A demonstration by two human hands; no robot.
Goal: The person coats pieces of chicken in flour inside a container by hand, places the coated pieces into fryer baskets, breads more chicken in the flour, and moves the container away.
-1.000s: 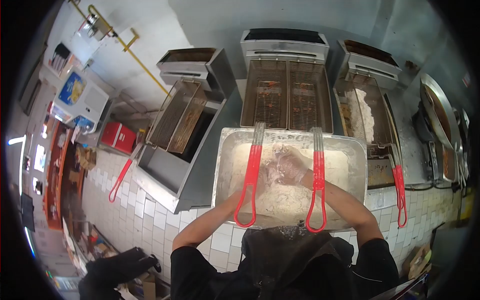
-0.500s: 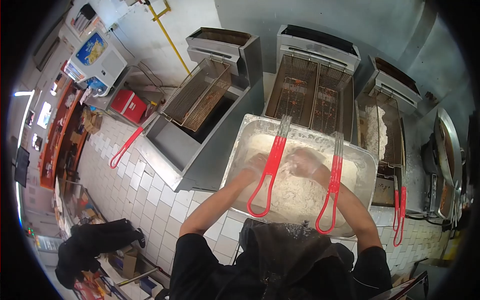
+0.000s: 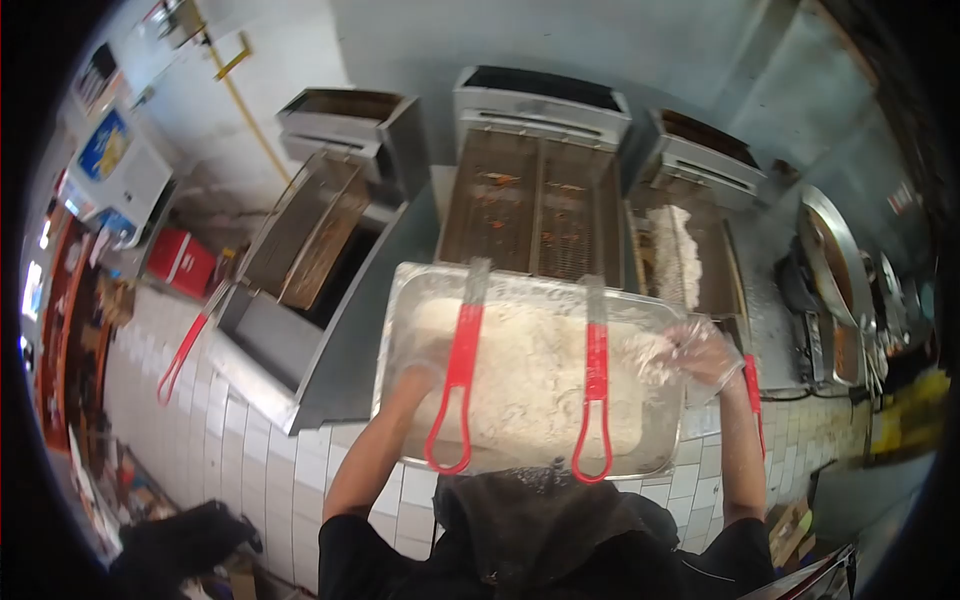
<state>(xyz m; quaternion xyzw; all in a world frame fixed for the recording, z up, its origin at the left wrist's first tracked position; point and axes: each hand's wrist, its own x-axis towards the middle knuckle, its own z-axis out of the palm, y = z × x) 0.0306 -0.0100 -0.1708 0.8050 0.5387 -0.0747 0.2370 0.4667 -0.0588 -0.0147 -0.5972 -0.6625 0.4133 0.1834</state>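
A large metal pan (image 3: 400, 300) of pale flour (image 3: 530, 380) stands in front of me. My right hand (image 3: 708, 355), in a clear plastic glove, is over the pan's right rim, closed on a flour-coated piece of food (image 3: 650, 358) whose kind I cannot make out. At the pan's left inner side is my left hand (image 3: 418, 378), blurred, with its fingers hidden. Two red-handled fryer baskets reach over the pan: the left handle (image 3: 460, 350) and the right handle (image 3: 597, 365) hang above the flour.
Behind the pan is the middle fryer (image 3: 540, 100) with crumbs in its mesh baskets. A basket at the right holds white-coated food (image 3: 676, 255). Another fryer (image 3: 330, 370) stands left, near a red cooler (image 3: 182, 262). A large round metal pan (image 3: 832, 250) is far right.
My right hand has come out of the flour to the pan's right rim with a coated piece. My left hand has shifted to the pan's left side. The view has turned right.
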